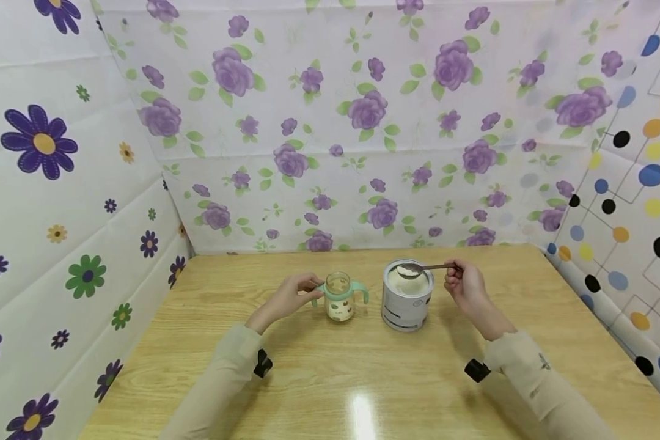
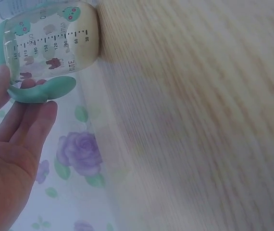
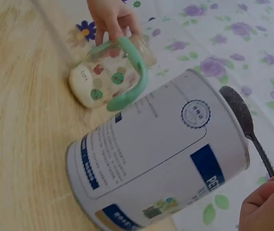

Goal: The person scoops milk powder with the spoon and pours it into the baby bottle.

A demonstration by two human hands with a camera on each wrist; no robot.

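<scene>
A clear baby bottle (image 1: 339, 305) with green handles stands uncapped on the table, pale powder in its bottom. My left hand (image 1: 298, 296) grips its left handle (image 2: 43, 90) between thumb and fingers. To the right stands a white milk powder can (image 1: 404, 308), open at the top and filled with cream-coloured powder (image 1: 406, 283). Over the can's mouth is a dark spoon (image 1: 412, 269) with some powder in its bowl. My right hand (image 1: 466, 286) holds the end of the spoon's handle, to the right of the can. In the right wrist view the spoon (image 3: 239, 111) shows just above the rim.
Everything stands on a light wooden table (image 1: 330, 373). A cloth with purple roses (image 1: 366, 110) hangs behind its back edge. Patterned sheets also close off the left side (image 1: 88, 214) and the right side (image 1: 632, 220). Black wrist cameras (image 1: 477, 370) hang below both sleeves.
</scene>
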